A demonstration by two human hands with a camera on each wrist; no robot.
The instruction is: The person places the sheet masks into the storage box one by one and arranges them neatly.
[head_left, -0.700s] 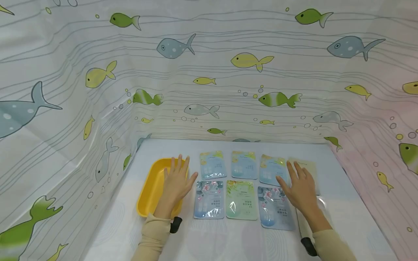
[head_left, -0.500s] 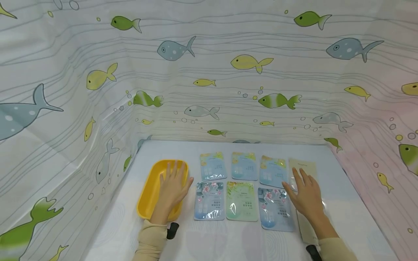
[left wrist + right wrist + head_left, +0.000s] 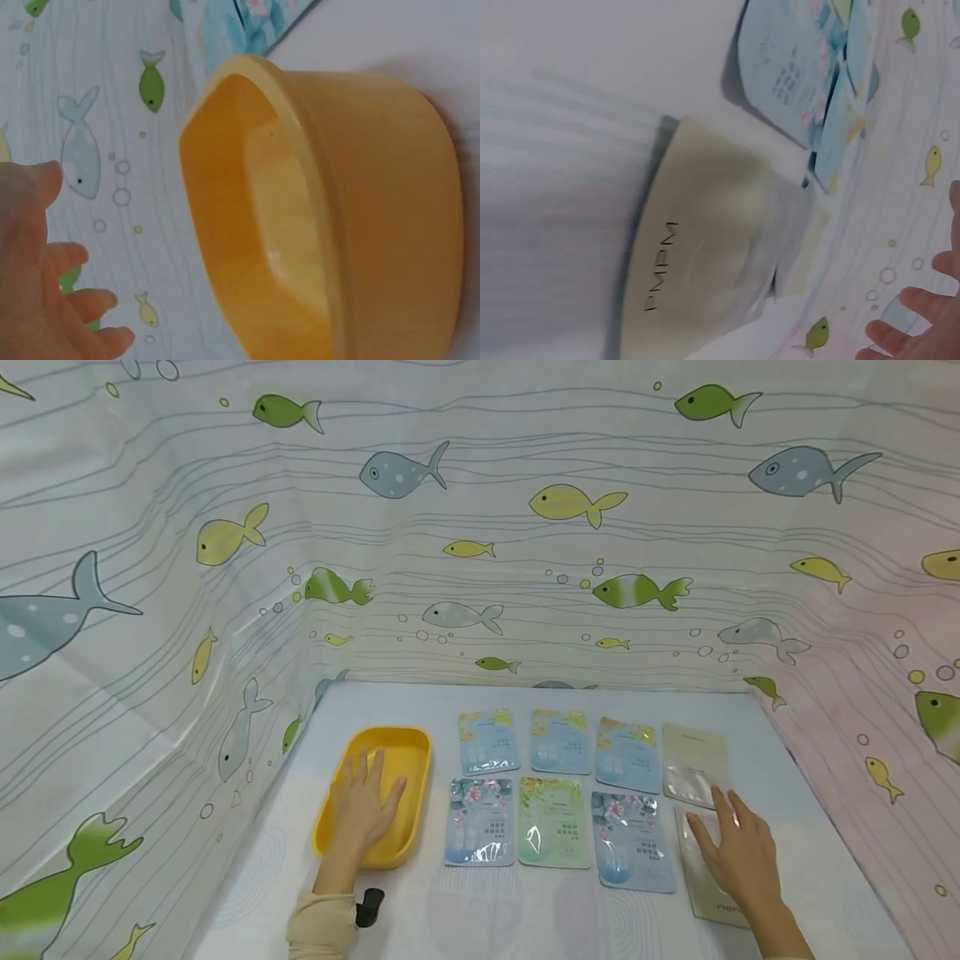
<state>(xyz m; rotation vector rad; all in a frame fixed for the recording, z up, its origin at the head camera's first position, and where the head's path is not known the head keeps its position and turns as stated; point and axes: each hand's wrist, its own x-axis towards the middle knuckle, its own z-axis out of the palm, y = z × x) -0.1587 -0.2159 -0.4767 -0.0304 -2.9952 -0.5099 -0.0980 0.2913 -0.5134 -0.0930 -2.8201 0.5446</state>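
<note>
My left hand [image 3: 360, 806] is over the yellow plastic basin [image 3: 424, 768], fingers spread and holding nothing. In the left wrist view the fingers [image 3: 67, 304] show beside the open basin, which has nothing inside that shows. Over the front beige sachet [image 3: 705, 889], at the right end of the front row, hovers my right hand [image 3: 742, 852] with its fingers extended, partly covering it. That flat sachet, printed PMPM, looks like a face mask packet. Another beige sachet [image 3: 693, 756] lies just behind it. In the right wrist view the fingers [image 3: 922, 304] are apart from the sachets.
Left of the beige sachets lie two blue flowered sachets [image 3: 633, 847] with a green sachet [image 3: 555, 831] between them. Several light blue sachets [image 3: 561, 747] form the back row. Fish-printed sheeting [image 3: 525, 610] walls the white table [image 3: 487, 918] at the back and sides.
My left hand has moved left and toward me over the basin. The right hand has shifted right and toward me, uncovering the rear beige sachet. Sachets and basin have stayed put.
</note>
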